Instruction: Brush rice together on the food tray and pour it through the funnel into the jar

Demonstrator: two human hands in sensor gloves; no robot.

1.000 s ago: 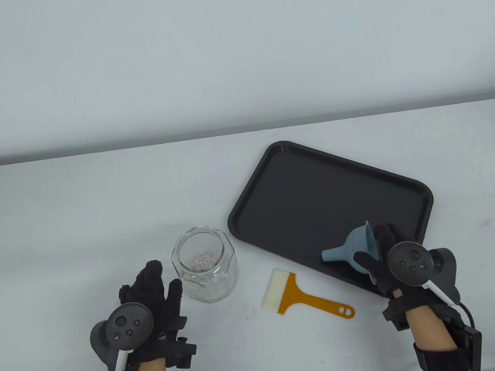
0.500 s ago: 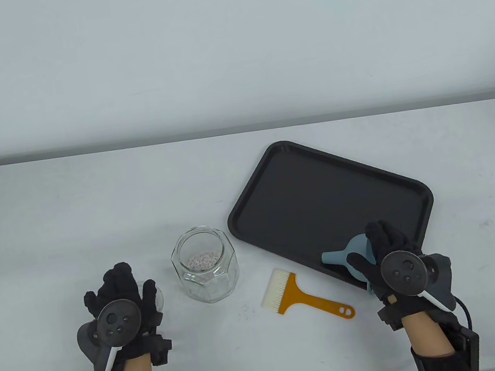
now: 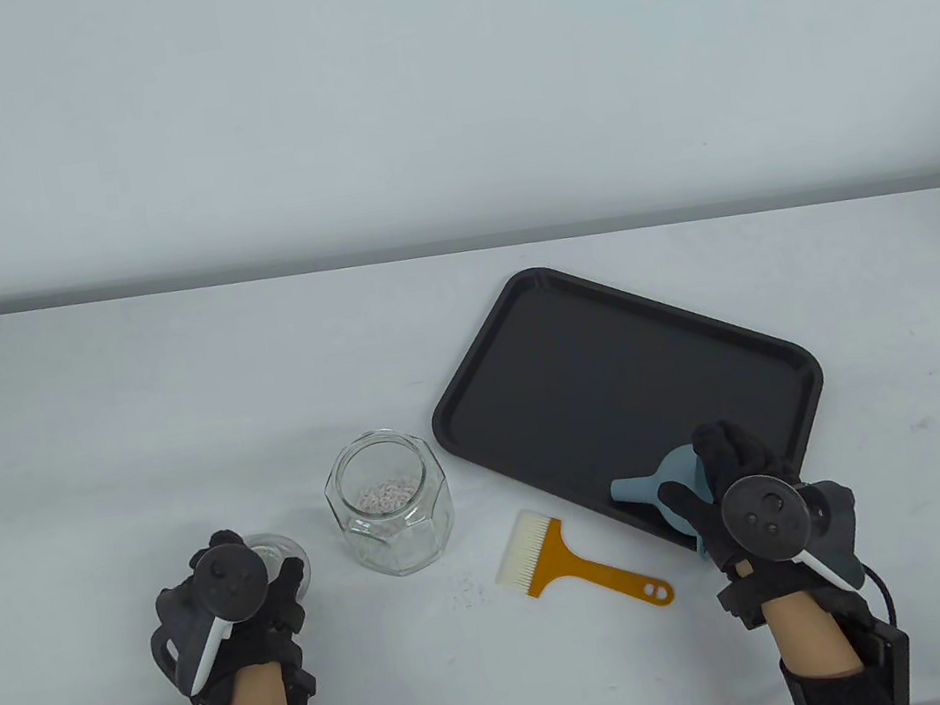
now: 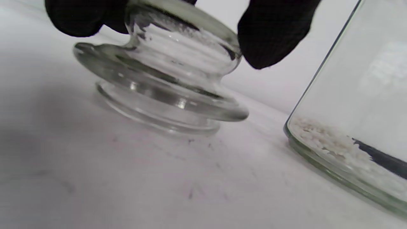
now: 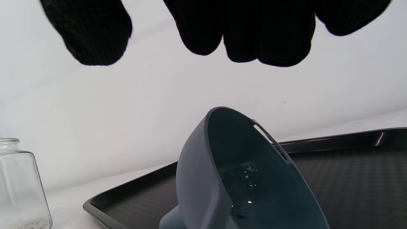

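A clear glass jar (image 3: 389,508) stands open with a little rice (image 3: 386,495) at its bottom. To its left, the jar's glass lid (image 3: 279,546) rests on the table. My left hand (image 3: 268,572) holds the lid's knob (image 4: 178,63) between thumb (image 4: 273,35) and a finger. The black food tray (image 3: 577,353) lies at the right, with no rice visible on it. A blue funnel (image 3: 647,487) lies on its side in the tray's near corner. My right hand (image 3: 702,467) hovers over it, its fingers (image 5: 241,31) loose and clear of the funnel (image 5: 203,178).
A brush (image 3: 556,557) with an orange handle and white bristles lies on the table between jar and tray, bristles toward the jar. In the right wrist view the jar (image 5: 19,181) stands far left of the tray's rim (image 5: 127,190).
My left hand moved left from beside the jar and closed on the lid. My right hand brought the funnel down onto the tray; it has stayed put for the last half second.
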